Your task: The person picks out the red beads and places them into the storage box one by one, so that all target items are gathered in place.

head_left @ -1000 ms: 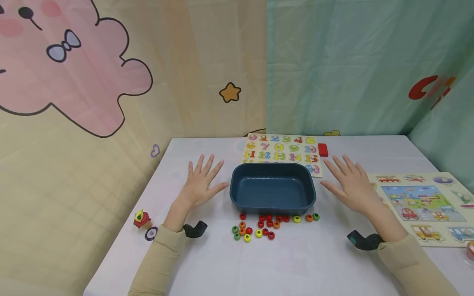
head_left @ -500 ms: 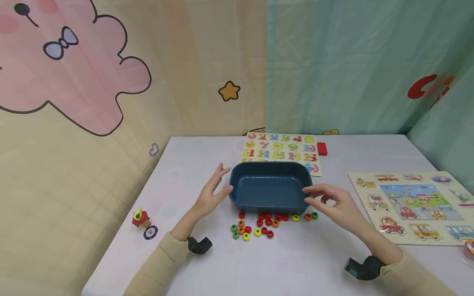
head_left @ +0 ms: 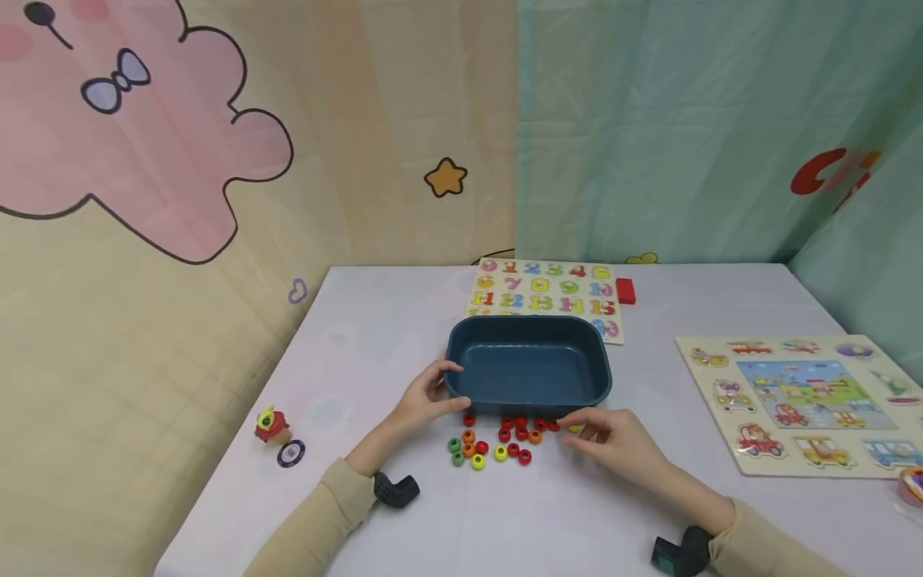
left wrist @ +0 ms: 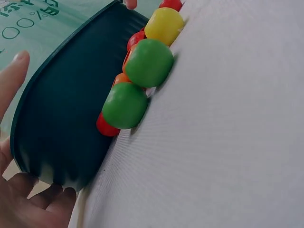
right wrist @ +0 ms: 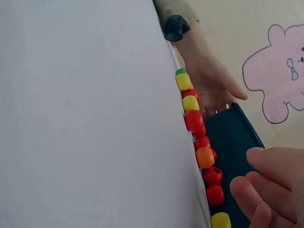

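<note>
A dark blue plastic tub [head_left: 530, 373] stands on the white table. My left hand [head_left: 421, 402] holds the tub's left end, with the fingers bent at its rim and the thumb by the front corner; in the left wrist view fingers [left wrist: 42, 202] touch the tub's end. Several round beads with holes, including a red bead [head_left: 525, 457] and a green bead [left wrist: 125, 105], lie loose before the tub. Over the right part of the beads hovers my right hand [head_left: 620, 442], thumb and index finger apart with nothing visible between them. It partly covers a yellow bead [head_left: 574, 428] and hides those further right.
Behind the tub lies a number puzzle board [head_left: 541, 285] with a red block [head_left: 625, 291] beside it. A vehicle puzzle board [head_left: 815, 401] is at the right. On the left are a small ice-cream-like toy [head_left: 272, 425] and a round black-and-white disc [head_left: 292, 453].
Both hands have come inward from a spread, flat pose. The left has reached the tub's left end; the right passed the tub's right end and came down to the beads. The tub stays put.
</note>
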Motion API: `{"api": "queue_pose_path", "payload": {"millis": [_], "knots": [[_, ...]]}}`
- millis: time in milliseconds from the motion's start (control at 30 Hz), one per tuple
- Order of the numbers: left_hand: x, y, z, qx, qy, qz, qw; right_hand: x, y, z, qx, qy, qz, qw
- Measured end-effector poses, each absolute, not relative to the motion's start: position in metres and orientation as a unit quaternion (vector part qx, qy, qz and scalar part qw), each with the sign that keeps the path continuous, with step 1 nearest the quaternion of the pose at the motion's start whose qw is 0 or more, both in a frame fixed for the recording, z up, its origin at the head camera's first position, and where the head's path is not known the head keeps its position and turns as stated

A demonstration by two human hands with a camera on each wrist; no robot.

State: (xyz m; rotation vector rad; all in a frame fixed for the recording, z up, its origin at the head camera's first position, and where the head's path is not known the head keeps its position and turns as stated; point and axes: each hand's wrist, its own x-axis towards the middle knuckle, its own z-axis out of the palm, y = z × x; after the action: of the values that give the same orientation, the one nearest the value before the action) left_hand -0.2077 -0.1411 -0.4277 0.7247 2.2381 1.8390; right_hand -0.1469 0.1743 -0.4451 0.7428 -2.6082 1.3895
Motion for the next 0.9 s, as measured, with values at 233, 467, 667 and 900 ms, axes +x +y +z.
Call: {"api": "queue_pose_path", "payload": {"millis": [233,467,667,900], "knots": [[-0.21,-0.142,-0.433,0.228,0.746,0.622,0.068,-0.147,0.172,-0.459,0.206,-0.884,0.406,0.104],[-0.21,-0.142,-0.434,0.23,0.743,0.626,0.066,-0.149,0.17,-0.463,0.178,-0.904,0.369,0.122],[-0.209,-0.141,-0.433,0.228,0.744,0.624,0.067,-0.151,0.169,-0.465,0.18,-0.907,0.362,0.119],[-0.209,-0.141,-0.434,0.231,0.742,0.626,0.063,-0.154,0.164,-0.468,0.2,-0.897,0.371,0.134]]}}
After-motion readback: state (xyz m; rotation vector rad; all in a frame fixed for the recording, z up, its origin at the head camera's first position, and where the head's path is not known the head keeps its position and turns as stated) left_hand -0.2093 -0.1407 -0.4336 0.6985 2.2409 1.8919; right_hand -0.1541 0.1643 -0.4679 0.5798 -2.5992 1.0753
